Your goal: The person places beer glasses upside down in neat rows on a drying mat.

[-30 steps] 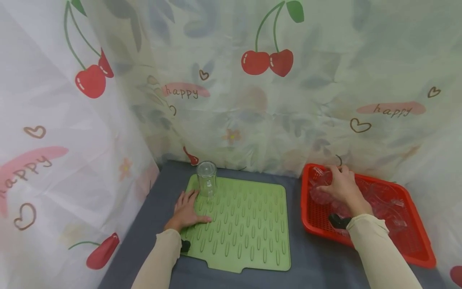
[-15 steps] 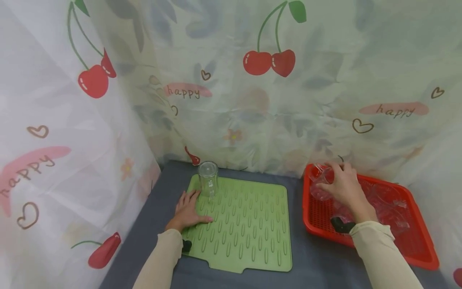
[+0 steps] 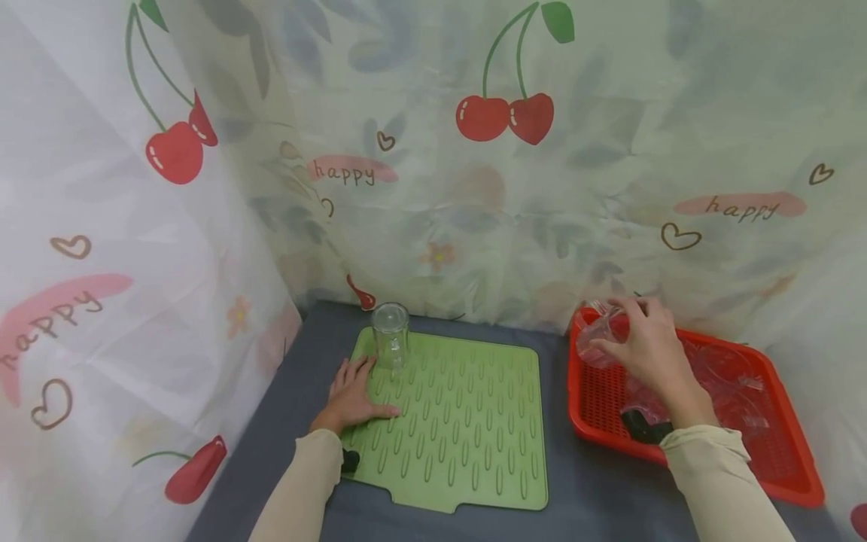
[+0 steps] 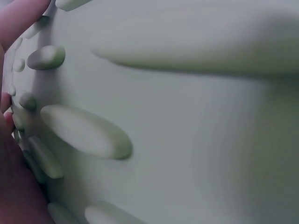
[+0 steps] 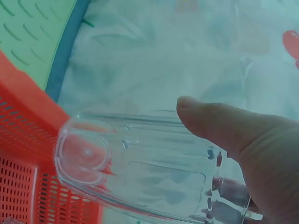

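My right hand [image 3: 652,352] grips a clear glass [image 3: 600,336], lifted just above the red basket [image 3: 779,467]. Left hand [image 3: 352,395] lies flat on the green mat [image 3: 467,421]. Pick-up step, I judge; next needs carrying it matward, near the upturned glass [image 3: 390,335].

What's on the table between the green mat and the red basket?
Nothing: in the head view, only a bare strip of the dark table cover separates the green mat from the red basket.
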Available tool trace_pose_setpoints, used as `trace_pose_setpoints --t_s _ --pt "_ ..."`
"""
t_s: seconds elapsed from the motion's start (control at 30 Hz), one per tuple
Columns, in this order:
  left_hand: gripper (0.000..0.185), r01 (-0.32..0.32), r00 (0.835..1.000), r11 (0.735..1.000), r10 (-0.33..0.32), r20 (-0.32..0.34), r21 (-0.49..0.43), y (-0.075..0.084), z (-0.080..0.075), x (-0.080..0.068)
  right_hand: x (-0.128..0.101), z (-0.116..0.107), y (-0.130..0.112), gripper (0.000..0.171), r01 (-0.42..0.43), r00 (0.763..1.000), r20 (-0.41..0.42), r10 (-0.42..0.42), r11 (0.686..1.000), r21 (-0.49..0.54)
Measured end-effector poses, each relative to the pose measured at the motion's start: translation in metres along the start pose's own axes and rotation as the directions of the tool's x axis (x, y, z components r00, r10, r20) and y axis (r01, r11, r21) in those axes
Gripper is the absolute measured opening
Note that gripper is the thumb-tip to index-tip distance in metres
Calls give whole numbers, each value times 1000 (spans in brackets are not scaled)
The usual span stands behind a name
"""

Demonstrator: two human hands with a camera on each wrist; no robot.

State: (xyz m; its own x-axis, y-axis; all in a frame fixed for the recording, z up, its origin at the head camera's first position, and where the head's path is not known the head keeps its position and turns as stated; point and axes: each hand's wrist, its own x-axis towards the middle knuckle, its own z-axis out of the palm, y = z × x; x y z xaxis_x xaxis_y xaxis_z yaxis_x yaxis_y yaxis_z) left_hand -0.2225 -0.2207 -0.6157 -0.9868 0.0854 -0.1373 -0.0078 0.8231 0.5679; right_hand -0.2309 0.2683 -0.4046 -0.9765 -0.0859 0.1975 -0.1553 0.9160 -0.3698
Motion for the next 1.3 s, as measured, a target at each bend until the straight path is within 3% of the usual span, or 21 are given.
trace_pose_setpoints --t_s 0.3,0.67,0.97,1.3 --pt "128 10 1000 1000 -10 9 1 3 -4 -1 -8 -6 -16 72 64 997 -48 -64 998 17" --pt "129 9 1000 1000 -9 12 -2 3 -3 -2 -20 -3 -32 75 60 996 -78 -49 988 144" --pt "128 20 1000 1000 -20 15 1 5 -3 -3 -19 13 -43 64 77 989 -142 -39 958 277" --pt "128 17 1000 1000 -17 17 9 5 -4 -2 -17 38 -45 66 29 997 -79 3 913 407"
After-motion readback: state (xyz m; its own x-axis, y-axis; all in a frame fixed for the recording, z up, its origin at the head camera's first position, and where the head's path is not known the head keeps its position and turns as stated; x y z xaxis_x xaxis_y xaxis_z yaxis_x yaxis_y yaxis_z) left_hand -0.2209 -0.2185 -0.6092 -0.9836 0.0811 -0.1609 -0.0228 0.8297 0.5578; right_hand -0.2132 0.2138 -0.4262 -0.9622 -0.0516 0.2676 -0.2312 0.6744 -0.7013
